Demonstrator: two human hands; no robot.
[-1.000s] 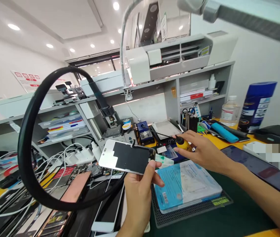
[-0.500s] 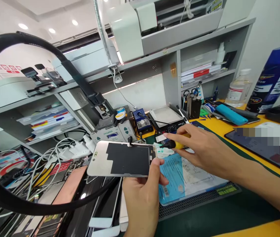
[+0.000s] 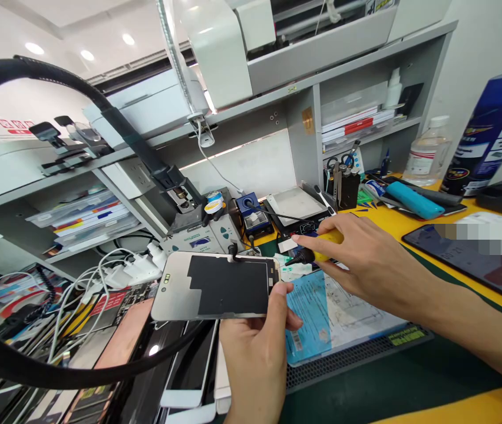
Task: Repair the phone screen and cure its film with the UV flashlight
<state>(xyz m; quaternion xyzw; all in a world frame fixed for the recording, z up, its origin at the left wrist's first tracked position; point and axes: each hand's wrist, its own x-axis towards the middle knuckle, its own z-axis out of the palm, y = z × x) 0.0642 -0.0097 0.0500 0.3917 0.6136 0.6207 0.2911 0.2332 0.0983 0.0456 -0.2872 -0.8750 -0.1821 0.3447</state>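
Pinching phone screen panel (image 3: 231, 288) at its right-hand end: left hand (image 3: 255, 353), thumb on top. Right hand's grip wrapped round yellow bottle (image 3: 321, 257); dark nozzle (image 3: 303, 257) just beside panel's end. Worth holding panel level, squeezing lightly, keeping nozzle off contacts (image 3: 271, 272). Panel aloft over bench (image 3: 476, 408), left of 1 blue-and-white package (image 3: 306, 321); dark phone (image 3: 467, 259) well right.

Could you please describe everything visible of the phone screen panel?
The thin panel shows its back: silvery, metal-looking, with a stepped black area, small openings near the left end and a dark cable at its upper edge. The left hand holds it raised near its right end; the bottle's nozzle is close, contact unclear.
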